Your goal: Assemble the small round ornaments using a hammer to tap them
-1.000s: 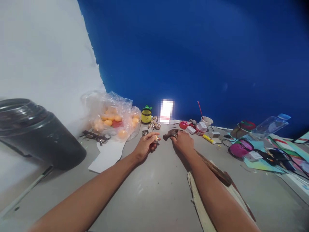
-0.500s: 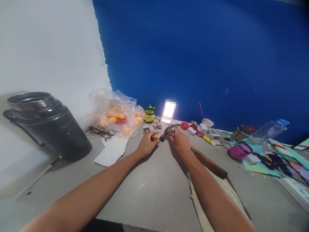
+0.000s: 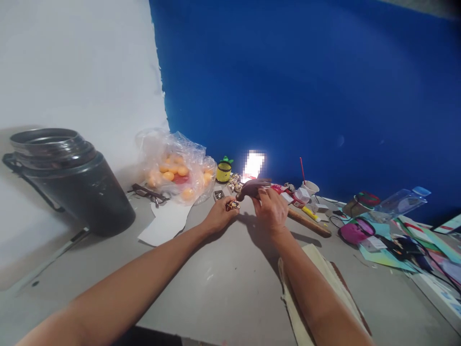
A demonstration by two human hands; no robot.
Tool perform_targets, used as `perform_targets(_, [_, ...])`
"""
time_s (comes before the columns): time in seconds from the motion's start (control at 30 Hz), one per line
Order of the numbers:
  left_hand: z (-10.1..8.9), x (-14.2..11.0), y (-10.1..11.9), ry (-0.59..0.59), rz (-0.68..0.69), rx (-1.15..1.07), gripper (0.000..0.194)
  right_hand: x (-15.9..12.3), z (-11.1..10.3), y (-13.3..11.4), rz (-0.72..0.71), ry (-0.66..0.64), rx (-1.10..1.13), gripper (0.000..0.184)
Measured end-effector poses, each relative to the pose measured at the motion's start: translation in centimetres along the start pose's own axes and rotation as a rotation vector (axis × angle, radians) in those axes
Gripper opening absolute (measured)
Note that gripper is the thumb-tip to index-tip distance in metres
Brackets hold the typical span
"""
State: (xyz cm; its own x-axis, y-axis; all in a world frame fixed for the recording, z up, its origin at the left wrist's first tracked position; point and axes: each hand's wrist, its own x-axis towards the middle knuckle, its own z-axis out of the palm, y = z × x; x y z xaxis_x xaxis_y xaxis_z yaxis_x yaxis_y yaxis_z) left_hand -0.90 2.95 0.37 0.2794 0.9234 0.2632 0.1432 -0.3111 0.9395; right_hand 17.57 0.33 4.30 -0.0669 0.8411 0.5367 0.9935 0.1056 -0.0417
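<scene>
My left hand [image 3: 217,214] is closed, its fingers pinching a small gold, openwork-looking ball [image 3: 233,205] just above the grey tabletop. My right hand [image 3: 271,209] grips a claw hammer [image 3: 311,226] close up near its dark metal head. The hammer's wooden handle slants out past the hand to the right, with a shadow on the table below. One end of the head hangs just to the right of the ball; whether they touch I cannot tell. Behind my left hand, several similar gold balls [image 3: 235,184] lie beside a small box [image 3: 219,194] with shiny bits in it.
A large dark flask [image 3: 74,185] stands at the left. Glasses [image 3: 148,193], white paper [image 3: 163,225] and a plastic bag of orange balls [image 3: 175,168] lie nearby. At the right are a paper cup [image 3: 310,187], a pink pouch [image 3: 356,231] and a clear bottle [image 3: 403,202]. Cloth [image 3: 309,269] lies under my right forearm.
My right hand has lifted the hammer a little and turned it, so its handle now points farther away from my forearm. My left hand still holds the ball in about the same place.
</scene>
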Motion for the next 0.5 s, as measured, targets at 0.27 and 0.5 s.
perform_targets(0.27, [0.2,0.2,-0.7,0.006,-0.043,-0.079,0.037,0.2,2.1,1.5,-0.155,0.294,-0.016,0.031])
perform_targets(0.5, [0.0,0.4,-0.6,0.015,-0.070,-0.134,0.031,0.3,2.4,1.3,-0.237,0.388,-0.016,0.030])
